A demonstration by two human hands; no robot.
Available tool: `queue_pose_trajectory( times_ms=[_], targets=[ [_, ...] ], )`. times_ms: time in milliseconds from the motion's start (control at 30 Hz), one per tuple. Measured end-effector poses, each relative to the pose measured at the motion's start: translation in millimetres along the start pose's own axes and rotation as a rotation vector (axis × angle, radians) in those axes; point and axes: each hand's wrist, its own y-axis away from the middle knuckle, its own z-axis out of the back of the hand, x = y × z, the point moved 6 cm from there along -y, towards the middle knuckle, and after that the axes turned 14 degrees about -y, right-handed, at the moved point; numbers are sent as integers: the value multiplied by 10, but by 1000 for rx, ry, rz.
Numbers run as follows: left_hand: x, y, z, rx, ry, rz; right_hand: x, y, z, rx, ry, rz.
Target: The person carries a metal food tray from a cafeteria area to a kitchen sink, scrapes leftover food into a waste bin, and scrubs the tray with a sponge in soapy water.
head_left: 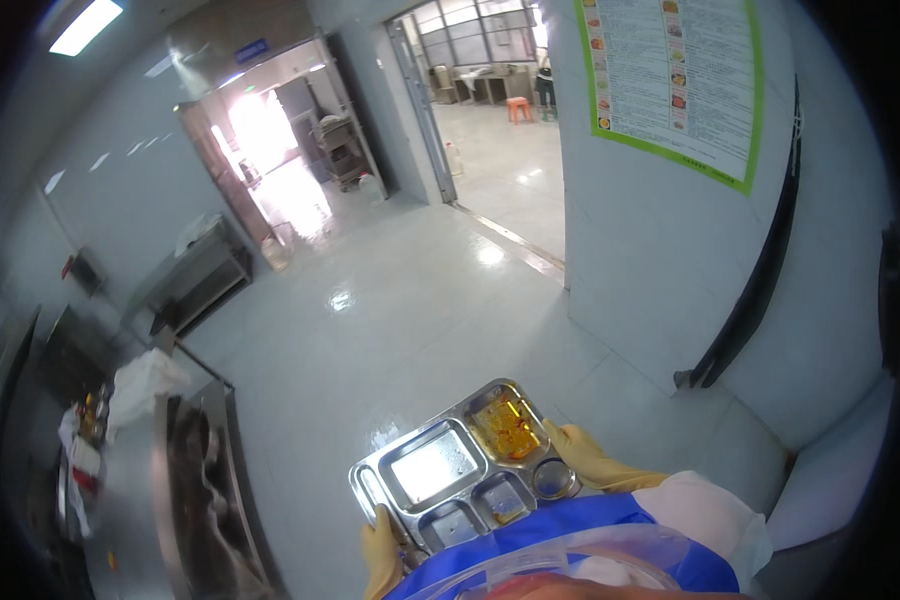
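Observation:
A stainless steel compartment tray (pixel 478 468) is held before my blue apron (pixel 540 545), gripped at both sides. My left hand (pixel 380 548), in a yellow rubber glove, is closed on its lower left edge. My right hand (pixel 580 452), gloved the same way, grips the right edge beside the upper right compartment. Orange-yellow food remains (pixel 510 428) with oily sauce lie in that compartment. The large compartment shines with reflected light. A little residue shows in the lower middle compartment. The fingers under the tray are hidden.
A steel counter (pixel 135 500) with a white cloth or bag (pixel 145 388) runs along the left. Ahead is a shiny tiled floor (pixel 370 310) leading to two doorways. A wall with a green-edged poster (pixel 675 90) and a dark pole (pixel 750 290) stands at the right. A low steel table (pixel 195 270) is farther left.

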Motion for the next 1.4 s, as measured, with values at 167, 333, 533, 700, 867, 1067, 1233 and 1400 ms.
queue_pose_trajectory(
  times_ms=[167, 333, 533, 700, 867, 1067, 1233, 1400],
  targets=[
    [-1379, -1321, -537, 5, -333, -80, 475, -1272, -101, -51, -143, -59],
    [-2167, -2862, -845, 87, -64, -137, 1260, -2683, -516, -16, -147, -13],
    [-3074, -3765, -595, -52, 19, 6, 2430, -4313, -1206, 99, -91, -1],
    [-3781, -4732, -889, -61, 105, 93, 2920, -5545, -1673, 111, -77, -56],
    [-4926, -6223, -1084, -68, -99, 81, 3660, -6687, -1964, 67, -121, 14],
    [-6237, -7776, -1855, 99, -292, -223, 3841, -7904, -1893, -159, -238, -112],
    [-6853, -9025, -2523, 175, -97, -250, 4307, -9282, -2062, -142, -133, -123],
    [-7527, -10245, -2573, 163, 15, -214, 5337, -10609, -2542, -1, -198, -74]
  ],
)
